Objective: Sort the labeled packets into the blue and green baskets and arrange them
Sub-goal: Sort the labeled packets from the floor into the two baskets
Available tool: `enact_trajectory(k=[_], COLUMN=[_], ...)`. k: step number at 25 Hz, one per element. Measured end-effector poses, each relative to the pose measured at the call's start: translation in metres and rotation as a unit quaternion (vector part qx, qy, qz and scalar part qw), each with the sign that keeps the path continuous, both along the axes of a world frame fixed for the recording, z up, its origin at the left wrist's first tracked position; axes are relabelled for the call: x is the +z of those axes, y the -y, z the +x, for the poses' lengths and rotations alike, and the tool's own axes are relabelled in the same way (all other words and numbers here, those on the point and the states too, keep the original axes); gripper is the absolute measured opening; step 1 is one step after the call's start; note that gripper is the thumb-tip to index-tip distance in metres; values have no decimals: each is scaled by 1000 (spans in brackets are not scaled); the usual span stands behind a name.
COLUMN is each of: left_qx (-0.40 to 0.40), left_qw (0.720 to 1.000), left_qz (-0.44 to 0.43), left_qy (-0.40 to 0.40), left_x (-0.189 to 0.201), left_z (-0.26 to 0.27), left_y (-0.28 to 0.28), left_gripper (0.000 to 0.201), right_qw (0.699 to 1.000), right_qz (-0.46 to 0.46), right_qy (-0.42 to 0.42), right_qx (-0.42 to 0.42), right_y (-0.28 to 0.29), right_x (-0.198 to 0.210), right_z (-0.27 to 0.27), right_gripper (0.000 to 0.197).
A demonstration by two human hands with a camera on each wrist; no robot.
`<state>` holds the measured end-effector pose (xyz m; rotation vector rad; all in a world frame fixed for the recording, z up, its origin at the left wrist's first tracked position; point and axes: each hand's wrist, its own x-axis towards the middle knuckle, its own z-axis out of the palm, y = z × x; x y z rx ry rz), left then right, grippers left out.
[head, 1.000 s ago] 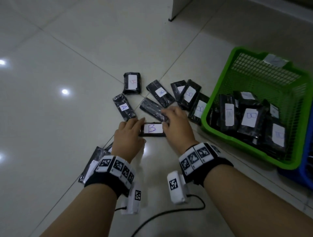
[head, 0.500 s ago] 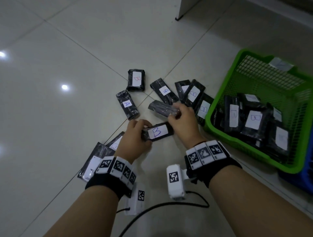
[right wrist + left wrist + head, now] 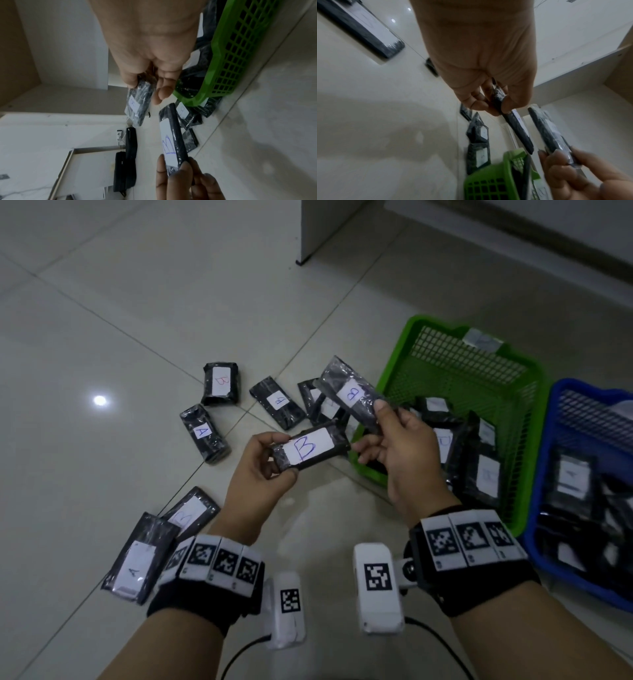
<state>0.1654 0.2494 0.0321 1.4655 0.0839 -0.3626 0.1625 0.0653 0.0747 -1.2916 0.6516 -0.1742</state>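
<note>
My left hand (image 3: 263, 470) pinches one end of a black packet labelled B (image 3: 310, 448), held level above the floor. My right hand (image 3: 394, 436) pinches a second black packet labelled B (image 3: 349, 393) by its lower end, tilted up to the left. Both packets hang just left of the green basket (image 3: 397, 361), which holds several B packets. The blue basket (image 3: 561, 426) stands to its right with several packets inside. In the left wrist view the left hand's packet (image 3: 515, 121) runs beside the right hand's packet (image 3: 546, 129). The right wrist view shows both packets (image 3: 139, 106) (image 3: 171, 140).
Loose packets lie on the tiled floor: a B (image 3: 221, 383), an A (image 3: 203, 433), another B (image 3: 277, 402) and several against the green basket. Near my left wrist lie an A packet (image 3: 137, 559) and a B packet (image 3: 190, 510). A white cabinet corner (image 3: 308, 231) stands beyond.
Both hands have lifted off the floor, each with a B packet. The right hand's packet has turned so its label faces up. The view has shifted and the blue basket's inside shows.
</note>
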Motion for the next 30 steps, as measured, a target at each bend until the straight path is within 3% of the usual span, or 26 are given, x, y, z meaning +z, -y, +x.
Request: enact_trajectory(k=[5, 10, 12, 14, 18, 20, 24, 28, 30], left_qx=[-40, -96, -121, -121, -107, -102, -60, 23, 76], left_qw=[998, 993, 985, 960, 909, 888, 901, 904, 880], left_qz=[-26, 30, 94, 211, 318, 352, 343, 400, 450], left_qy=[31, 56, 79, 136, 247, 277, 258, 152, 132], left_x=[13, 12, 8, 4, -3, -7, -14, -26, -32], left_z=[2, -2, -5, -6, -5, -3, -11, -30, -41], left_y=[49, 97, 113, 124, 131, 123, 70, -24, -70], left_gripper=[44, 45, 46, 47, 48, 46, 30, 23, 23], right_qw=[995, 981, 976, 976, 981, 980, 954, 967, 970], right_qz=[-20, -96, -133, -127, -98, -124, -267, -249, -214], right_qy=[-43, -79, -99, -111, -111, -87, -86, -37, -19], right_qx=[-84, -146, -144, -135, -122, -128, -103, 38, 111], right_y=[41, 90, 102, 110, 109, 100, 65, -16, -60], right_x=[5, 0, -3, -12, -31, -36, -34, -30, -42], right_z=[-18, -34, -36, -34, -29, -32, -44, -51, -51], right_gripper=[22, 18, 14, 8, 28, 34, 49, 41, 43])
